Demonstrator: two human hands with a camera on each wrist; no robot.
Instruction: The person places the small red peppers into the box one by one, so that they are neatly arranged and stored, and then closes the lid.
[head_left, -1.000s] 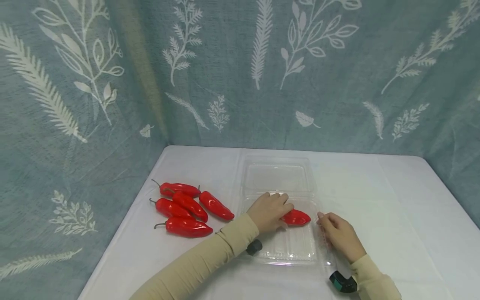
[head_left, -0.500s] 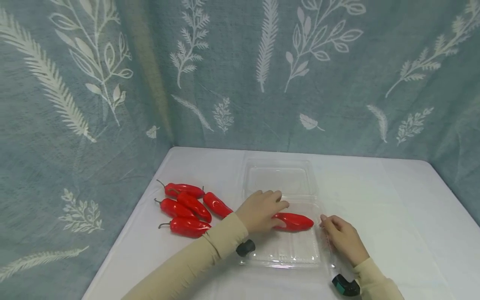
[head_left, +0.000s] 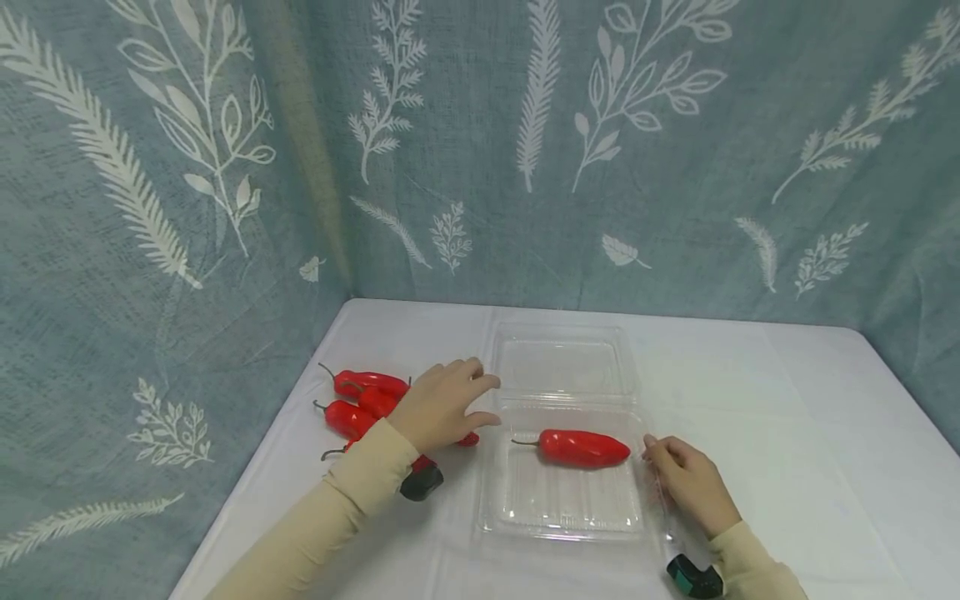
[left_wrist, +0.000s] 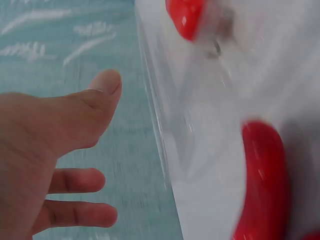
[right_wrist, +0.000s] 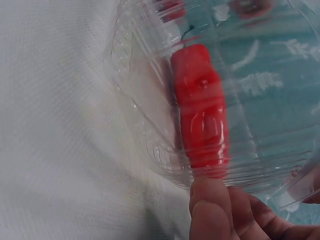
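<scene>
One red pepper [head_left: 583, 448] with a dark stem lies sideways in the base of a clear hinged plastic container [head_left: 562, 521]; the right wrist view shows this pepper [right_wrist: 202, 107] through the clear wall. My right hand [head_left: 688, 482] pinches the container's right rim. To the container's left, my left hand [head_left: 441, 407] hovers over a group of red peppers [head_left: 348, 418], thumb and fingers spread, holding nothing. It hides parts of several of them. In the left wrist view, a red pepper [left_wrist: 265, 180] lies apart from the spread fingers.
The container's lid [head_left: 558, 362] lies folded back toward the far edge of the white-covered table [head_left: 765, 433]. A blue-green leaf-patterned curtain [head_left: 480, 150] stands behind the table and along its left side. Dark camera units [head_left: 693, 577] sit at both wrists.
My left hand has let go of the pepper in the container and moved left over the other peppers. My right hand has stayed at the rim. The head view has shifted slightly.
</scene>
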